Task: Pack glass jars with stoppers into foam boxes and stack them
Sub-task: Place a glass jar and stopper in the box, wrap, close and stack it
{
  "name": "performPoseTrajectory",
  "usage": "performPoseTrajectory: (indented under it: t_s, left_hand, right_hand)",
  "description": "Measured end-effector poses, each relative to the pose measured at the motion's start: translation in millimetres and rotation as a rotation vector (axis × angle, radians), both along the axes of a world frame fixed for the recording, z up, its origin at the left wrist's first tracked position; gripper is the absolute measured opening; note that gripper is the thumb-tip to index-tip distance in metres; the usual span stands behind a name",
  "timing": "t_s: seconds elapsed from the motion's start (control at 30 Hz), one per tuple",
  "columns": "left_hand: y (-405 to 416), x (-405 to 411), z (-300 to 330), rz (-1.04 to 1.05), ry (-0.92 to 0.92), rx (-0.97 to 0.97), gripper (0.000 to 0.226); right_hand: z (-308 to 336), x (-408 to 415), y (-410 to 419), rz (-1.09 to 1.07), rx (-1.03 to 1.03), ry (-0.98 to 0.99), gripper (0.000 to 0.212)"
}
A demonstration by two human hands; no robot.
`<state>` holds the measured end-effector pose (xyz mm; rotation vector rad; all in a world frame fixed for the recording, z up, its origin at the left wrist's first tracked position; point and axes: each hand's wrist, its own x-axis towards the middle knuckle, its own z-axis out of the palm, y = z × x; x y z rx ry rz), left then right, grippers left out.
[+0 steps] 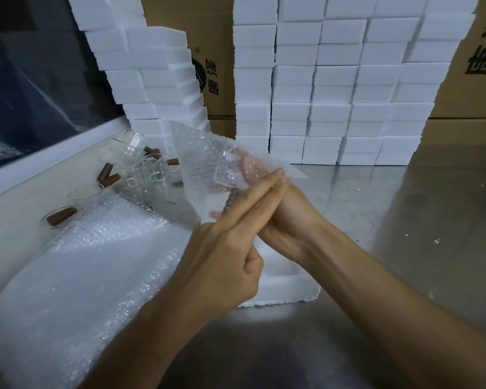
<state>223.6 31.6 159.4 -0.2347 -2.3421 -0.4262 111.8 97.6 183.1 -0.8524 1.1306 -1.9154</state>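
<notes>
My right hand (288, 220) holds up a sheet of bubble wrap (208, 164); its fingers show through the wrap, curled round what looks like a clear glass jar (222, 175). My left hand (225, 248) lies across the right palm, with two straight fingers pressing the wrap's edge and the thumb tucked in. Under both hands an open white foam box (281, 284) sits on the steel table (404, 248). Several loose glass jars (143, 169) and brown stoppers (108, 175) lie at the left.
A large bubble-wrap roll end (82, 276) spreads over the left of the table. Stacks of white foam boxes (334, 94) stand along the back, with a leaning stack (152, 80) at the left. Cardboard cartons (474, 80) are behind them.
</notes>
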Motion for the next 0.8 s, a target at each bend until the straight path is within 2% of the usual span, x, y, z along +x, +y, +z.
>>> performPoseTrajectory:
  t_s: [0.03,0.1,0.13,0.23,0.27,0.33,0.37,0.43,0.5,0.6,0.7,0.73,0.8]
  left_hand:
    - [1,0,0,-0.004,-0.002,-0.001,0.094]
    - [2,0,2,-0.012,0.005,0.0,0.094]
    - [4,0,3,-0.021,0.006,-0.004,0.093]
    - [11,-1,2,-0.065,-0.021,-0.026,0.088]
    - [11,-1,2,-0.077,-0.022,-0.025,0.084]
    - [5,1,3,-0.07,0.046,0.011,0.07]
    - [-2,2,4,-0.04,0.127,0.042,0.06]
    - [-20,5,4,0.088,0.316,0.117,0.04]
    - [-40,8,3,0.256,0.47,0.283,0.022]
    - [-64,13,4,0.366,0.551,0.765,0.012]
    - [-78,16,7,0.288,0.432,1.185,0.013]
    - [-80,17,8,0.218,0.364,1.28,0.016]
    - [-83,20,10,0.057,0.257,1.375,0.034]
  right_hand:
    - [-2,0,1,0.004,0.019,0.049,0.034]
    - [-8,1,1,-0.012,0.064,0.153,0.062]
    - [-11,1,1,-0.053,0.083,0.175,0.068]
    - [-22,0,3,-0.121,0.125,0.175,0.048]
    - [-22,-1,5,-0.116,0.149,0.222,0.048]
    - [-12,1,6,-0.121,0.177,0.318,0.061]
    - [-5,3,7,-0.137,0.157,0.351,0.055]
    - [5,4,10,-0.134,0.055,0.312,0.019]
    - [8,2,11,-0.145,0.077,0.302,0.029]
    - [13,-2,12,-0.124,0.085,0.349,0.032]
    - [19,-2,13,0.012,0.07,0.185,0.034]
    - [19,-2,16,0.083,0.07,0.154,0.035]
    - [15,-5,23,0.069,0.129,0.102,0.019]
